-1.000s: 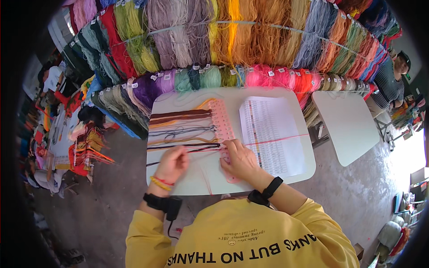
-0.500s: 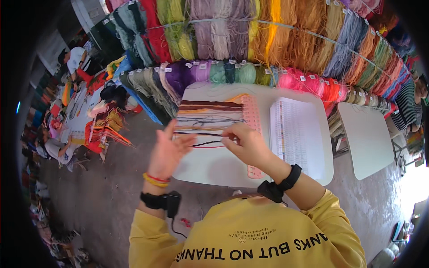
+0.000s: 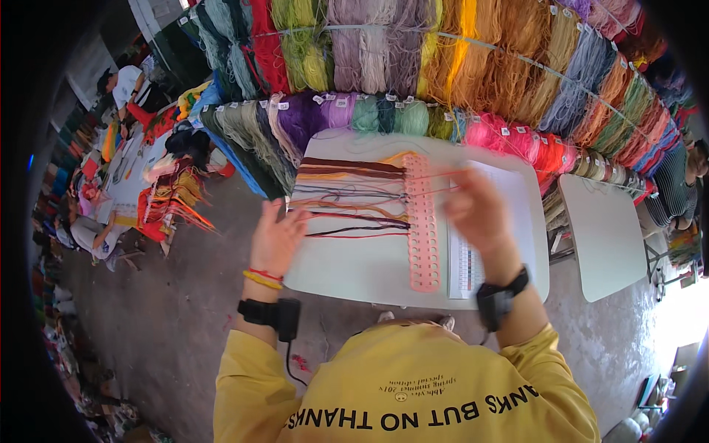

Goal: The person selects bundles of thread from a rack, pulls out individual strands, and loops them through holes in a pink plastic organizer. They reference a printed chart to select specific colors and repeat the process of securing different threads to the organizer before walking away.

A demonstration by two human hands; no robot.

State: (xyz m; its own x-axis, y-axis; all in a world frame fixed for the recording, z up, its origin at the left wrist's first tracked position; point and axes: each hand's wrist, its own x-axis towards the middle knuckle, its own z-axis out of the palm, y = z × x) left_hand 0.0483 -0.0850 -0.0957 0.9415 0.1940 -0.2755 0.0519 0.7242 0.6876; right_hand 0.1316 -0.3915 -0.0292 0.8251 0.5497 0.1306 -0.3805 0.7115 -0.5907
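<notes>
A pink perforated card (image 3: 425, 255) lies on the white table, its holes running along both long edges. Strands of embroidery thread (image 3: 354, 169) in brown, orange, grey, black and red stretch leftward from it. My right hand (image 3: 480, 214), smeared by motion, is raised right of the card. Its fingers pinch a thin reddish thread (image 3: 442, 177) that stretches back toward the card. My left hand (image 3: 277, 240) is by the strands' left ends, fingers apart and curved; whether a thread touches its fingertips is unclear.
A printed colour chart sheet (image 3: 517, 192) lies on the white table (image 3: 354, 284), partly under my right hand. Many coloured thread skeins (image 3: 369, 52) hang behind it. Another white table (image 3: 602, 244) stands to the right. People work at a cluttered table (image 3: 125, 173) at far left.
My right hand has moved from the black strands up and right past the card, drawing a reddish thread with it. The left hand stays near the strands' left ends.
</notes>
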